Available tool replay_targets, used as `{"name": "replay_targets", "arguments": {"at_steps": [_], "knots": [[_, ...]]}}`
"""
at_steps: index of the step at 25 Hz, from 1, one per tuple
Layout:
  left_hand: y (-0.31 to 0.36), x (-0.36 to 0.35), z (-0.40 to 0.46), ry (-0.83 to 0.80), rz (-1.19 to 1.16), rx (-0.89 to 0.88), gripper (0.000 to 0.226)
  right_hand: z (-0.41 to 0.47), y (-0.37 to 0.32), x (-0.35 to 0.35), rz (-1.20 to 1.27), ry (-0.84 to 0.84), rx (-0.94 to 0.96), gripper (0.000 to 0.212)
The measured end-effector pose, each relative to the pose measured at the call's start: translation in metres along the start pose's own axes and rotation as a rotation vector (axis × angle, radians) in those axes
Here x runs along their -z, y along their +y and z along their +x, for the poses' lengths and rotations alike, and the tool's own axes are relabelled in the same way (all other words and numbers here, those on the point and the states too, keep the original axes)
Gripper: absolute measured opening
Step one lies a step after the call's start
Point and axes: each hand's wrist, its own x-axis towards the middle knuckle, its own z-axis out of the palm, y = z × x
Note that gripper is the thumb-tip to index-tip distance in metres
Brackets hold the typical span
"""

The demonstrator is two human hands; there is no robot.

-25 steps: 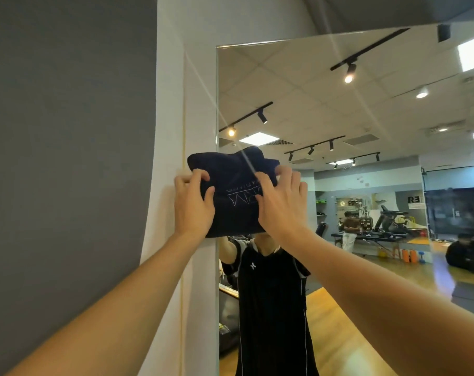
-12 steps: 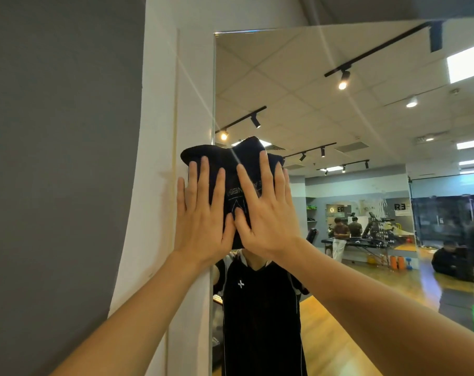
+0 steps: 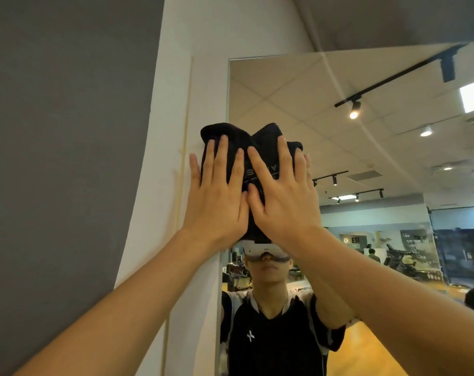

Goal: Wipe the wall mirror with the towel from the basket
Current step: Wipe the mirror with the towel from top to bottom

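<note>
The towel (image 3: pixel 248 156) is under both hands, squashed flat on the wall mirror (image 3: pixel 298 99) near its top left corner. It pokes out above the fingertips. The towel is dark, soft and bunched up, with pale letters on it. The mirror is smooth and shiny with a straight edge, set in a white wall (image 3: pixel 176 104). The left hand (image 3: pixel 217 196) lies flat with straight, spread fingers, pressing the towel's left part. The right hand (image 3: pixel 282 199) is flat and spread too, pressing the right part. The two thumbs touch in the middle.
</note>
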Motion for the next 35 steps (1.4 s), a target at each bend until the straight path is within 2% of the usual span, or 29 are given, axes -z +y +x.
{"name": "replay_targets", "arguments": {"at_steps": [17, 28, 35], "knots": [[-0.043, 0.033, 0.21, 0.01, 0.09, 0.034, 0.064, 0.207, 0.04, 0.018, 0.047, 0.086, 0.01, 0.057], [-0.032, 0.023, 0.23, 0.069, 0.162, 0.001, 0.062, 0.216, 0.057, 0.019, 0.089, 0.102, 0.013, 0.056], [0.01, 0.008, 0.233, 0.058, 0.012, 0.01, 0.065, 0.201, 0.096, 0.032, 0.07, 0.107, -0.013, 0.054]]}}
